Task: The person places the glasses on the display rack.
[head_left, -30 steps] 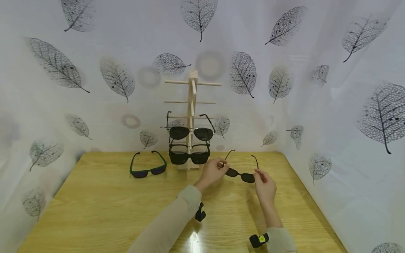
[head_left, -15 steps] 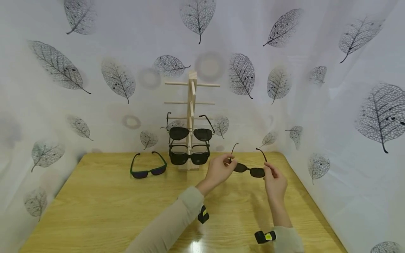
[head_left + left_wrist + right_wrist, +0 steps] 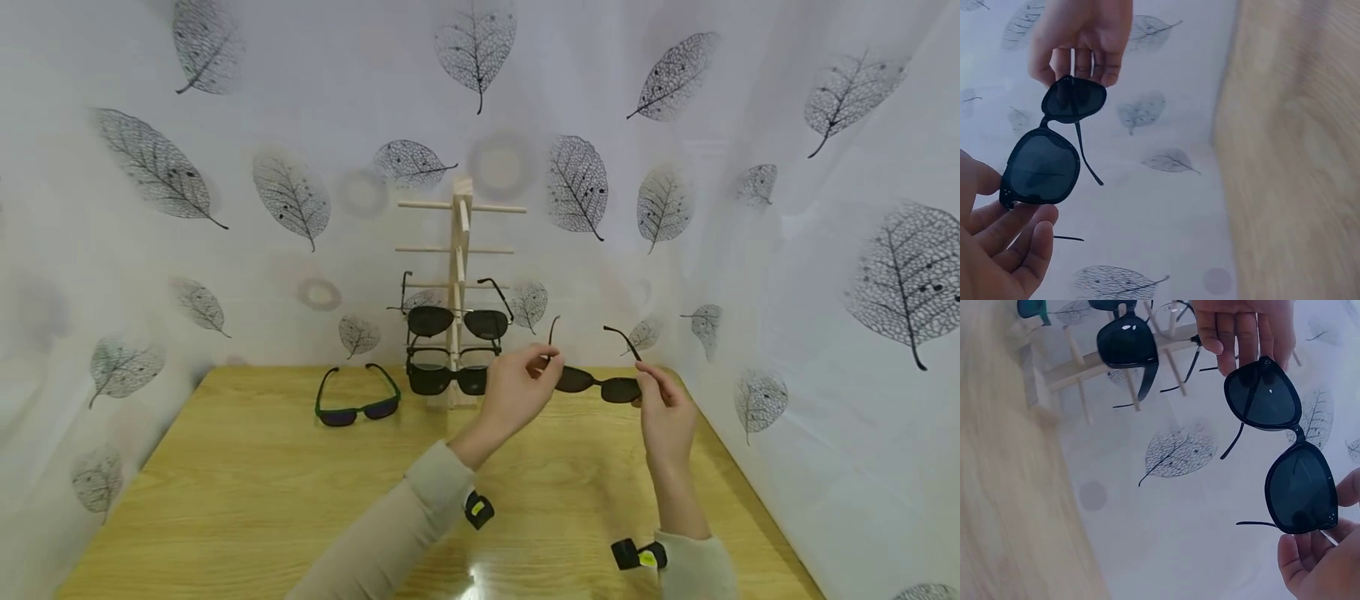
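Observation:
Black sunglasses [image 3: 576, 380] with dark lenses are held above the right part of the table, their temples unfolded and pointing away from me. My left hand [image 3: 519, 385] pinches the frame at its left hinge corner. At the opposite corner my right hand [image 3: 667, 417] grips the frame between thumb and fingers. Both wrist views show the sunglasses [image 3: 1041, 165] stretched between the two hands. Left of them stands a wooden eyewear rack [image 3: 462, 225] with crossbars. On its lower bars hang several pairs of glasses, among them dark aviator-style sunglasses [image 3: 486, 323]; my left hand partly covers the lowest pair [image 3: 431, 382].
Green-framed sunglasses [image 3: 358, 412] lie unfolded on the wooden table [image 3: 262, 500], left of the rack. The rack's two upper crossbars [image 3: 491, 250] carry no glasses. A leaf-patterned white curtain [image 3: 337, 75] closes off the back and sides.
Both hands have lifted the sunglasses up off the table and shifted them to the right. The glasses on the rack and the green pair have stayed in place.

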Demonstrator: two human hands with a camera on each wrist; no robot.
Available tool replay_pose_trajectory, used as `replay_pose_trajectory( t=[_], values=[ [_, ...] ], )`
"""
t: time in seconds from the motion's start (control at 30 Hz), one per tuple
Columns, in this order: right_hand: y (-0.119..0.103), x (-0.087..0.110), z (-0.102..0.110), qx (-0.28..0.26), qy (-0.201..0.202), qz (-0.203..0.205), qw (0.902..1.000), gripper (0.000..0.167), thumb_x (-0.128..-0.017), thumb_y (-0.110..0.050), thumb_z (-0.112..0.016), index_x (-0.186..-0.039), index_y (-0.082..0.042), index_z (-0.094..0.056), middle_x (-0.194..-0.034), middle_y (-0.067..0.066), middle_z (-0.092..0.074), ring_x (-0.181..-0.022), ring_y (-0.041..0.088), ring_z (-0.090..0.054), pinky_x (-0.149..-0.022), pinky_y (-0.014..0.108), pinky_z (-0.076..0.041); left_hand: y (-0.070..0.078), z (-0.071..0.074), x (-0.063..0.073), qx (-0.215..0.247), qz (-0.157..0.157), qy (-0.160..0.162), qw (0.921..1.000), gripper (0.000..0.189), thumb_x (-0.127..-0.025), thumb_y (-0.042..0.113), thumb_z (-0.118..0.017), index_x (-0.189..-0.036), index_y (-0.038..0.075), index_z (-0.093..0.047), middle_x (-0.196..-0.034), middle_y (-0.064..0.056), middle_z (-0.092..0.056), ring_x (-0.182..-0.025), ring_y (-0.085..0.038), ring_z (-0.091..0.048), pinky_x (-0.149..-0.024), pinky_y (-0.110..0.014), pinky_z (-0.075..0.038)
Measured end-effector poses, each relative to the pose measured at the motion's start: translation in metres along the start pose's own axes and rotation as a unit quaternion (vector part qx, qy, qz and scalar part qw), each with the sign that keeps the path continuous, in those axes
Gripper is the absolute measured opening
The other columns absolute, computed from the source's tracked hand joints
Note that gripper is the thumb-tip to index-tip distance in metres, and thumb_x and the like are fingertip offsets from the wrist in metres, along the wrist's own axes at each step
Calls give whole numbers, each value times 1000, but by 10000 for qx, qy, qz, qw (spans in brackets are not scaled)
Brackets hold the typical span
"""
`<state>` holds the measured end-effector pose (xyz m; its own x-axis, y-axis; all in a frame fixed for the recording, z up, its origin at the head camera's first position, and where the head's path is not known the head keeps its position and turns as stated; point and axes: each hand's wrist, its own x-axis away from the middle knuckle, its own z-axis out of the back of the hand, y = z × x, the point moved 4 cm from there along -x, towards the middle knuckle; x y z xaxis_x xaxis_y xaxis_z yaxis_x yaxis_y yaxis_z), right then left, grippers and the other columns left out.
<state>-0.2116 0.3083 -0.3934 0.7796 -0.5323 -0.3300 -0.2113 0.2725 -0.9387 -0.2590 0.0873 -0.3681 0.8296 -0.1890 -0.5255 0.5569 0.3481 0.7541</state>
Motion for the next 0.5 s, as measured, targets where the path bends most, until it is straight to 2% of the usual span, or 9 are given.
replay_pose_trajectory(
  t=[0.13, 0.23, 0.33, 0.5],
  values=[
    [-11, -1, -1, 96, -40, 228, 9997, 26, -107, -23, -62, -124, -12, -78, -109, -18, -72, -69, 6, -64, -55, 18, -45, 12, 10, -3, -19, -13, -8, 10000, 25, -103, 28, -68, -120, 13, -80, -95, -4, -82, -75, -15, -76, -69, -27, -58],
    [-17, -2, -3, 77, -131, 202, 9997, 27, -107, -24, -62, -124, -11, -78, -95, -20, -74, -70, 6, -65, -49, 22, -38, 16, 17, -6, -3, -32, 3, 10000, 25, -104, 27, -68, -120, 13, -80, -95, -4, -82, -73, -14, -74, -67, -26, -58],
    [-22, -3, -5, 56, -255, 157, 9995, 29, -107, -25, -63, -126, -8, -76, -85, -21, -73, -70, 5, -65, -50, 23, -37, 17, 24, -8, 9, -34, 28, 10000, 24, -103, 27, -69, -120, 13, -80, -95, -5, -82, -73, -15, -74, -66, -25, -58],
    [-29, -4, -8, 92, -360, 237, 9990, 30, -107, -25, -62, -128, -8, -76, -89, -21, -73, -72, 8, -67, -54, 22, -42, 21, 34, -10, 20, -50, 59, 10000, 26, -103, 27, -69, -121, 13, -80, -99, -6, -82, -75, -16, -75, -66, -24, -57]
  ],
)
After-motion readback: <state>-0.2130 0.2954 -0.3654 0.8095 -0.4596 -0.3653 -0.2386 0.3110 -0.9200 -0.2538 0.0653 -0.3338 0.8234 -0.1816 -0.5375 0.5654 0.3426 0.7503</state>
